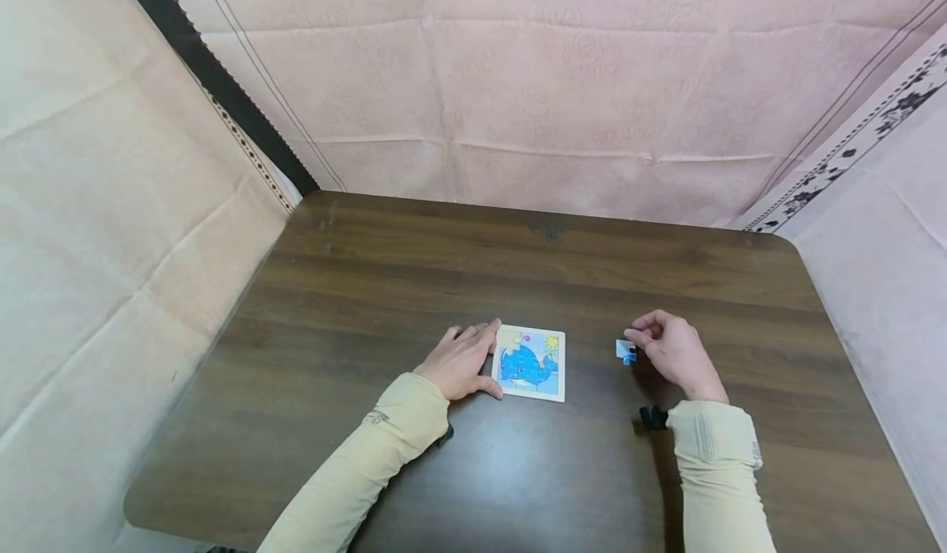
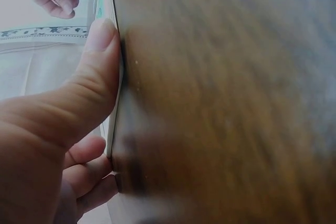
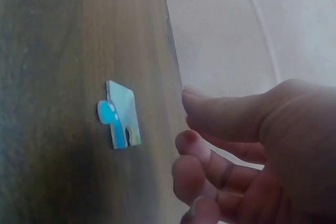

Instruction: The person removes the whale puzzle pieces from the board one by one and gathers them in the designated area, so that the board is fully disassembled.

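A small square jigsaw puzzle (image 1: pixel 528 364) with a blue whale, a yellow sun and a white border lies on the table. My left hand (image 1: pixel 462 364) rests at its left edge, thumb near the lower corner and fingers by the upper one. In the left wrist view, the thumb (image 2: pixel 100 51) touches the board's edge. To the right, one loose puzzle piece (image 3: pixel 123 111), pale blue with a brighter blue tab, lies on the table. My right hand (image 1: pixel 675 354) hovers beside and over this piece, fingers loosely bent. A gap shows between the right thumb (image 3: pixel 220 114) and fingers, with nothing in it.
The brown wood-grain table (image 1: pixel 355 290) has rounded corners. Pale cloth (image 1: pixel 518 85) hangs behind it and along both sides. A dark wrist device (image 1: pixel 653 417) sits by the right cuff.
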Motion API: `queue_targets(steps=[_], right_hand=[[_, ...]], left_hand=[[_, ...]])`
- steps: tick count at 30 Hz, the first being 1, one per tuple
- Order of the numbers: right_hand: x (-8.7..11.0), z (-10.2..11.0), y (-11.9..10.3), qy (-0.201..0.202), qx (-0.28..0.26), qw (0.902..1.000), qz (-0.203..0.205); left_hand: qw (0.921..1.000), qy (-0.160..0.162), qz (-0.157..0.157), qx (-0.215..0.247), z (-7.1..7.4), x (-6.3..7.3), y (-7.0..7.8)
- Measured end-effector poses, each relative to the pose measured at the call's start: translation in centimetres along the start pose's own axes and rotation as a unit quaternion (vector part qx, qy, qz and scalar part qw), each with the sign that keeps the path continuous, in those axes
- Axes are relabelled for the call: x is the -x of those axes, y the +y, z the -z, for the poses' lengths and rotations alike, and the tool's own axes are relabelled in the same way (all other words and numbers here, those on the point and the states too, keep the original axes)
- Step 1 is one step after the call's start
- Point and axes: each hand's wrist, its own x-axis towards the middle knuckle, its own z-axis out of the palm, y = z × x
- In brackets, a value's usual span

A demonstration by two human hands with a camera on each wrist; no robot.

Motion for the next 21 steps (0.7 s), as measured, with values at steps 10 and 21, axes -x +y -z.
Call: queue_targets(steps=[10,21], right_hand=[[-0.2,-2.3,-2.8,0.039,0.007,0.9991,0.011],[-0.3,-7.9,-7.5,-0.019,0.04,0.9966,0.07]], left_hand=[[1.0,-0.001,0.003,0.004,0.1,-0.2,-0.2],[0.9999,-0.009,0.007,0.005,0.1,0.3,0.2]])
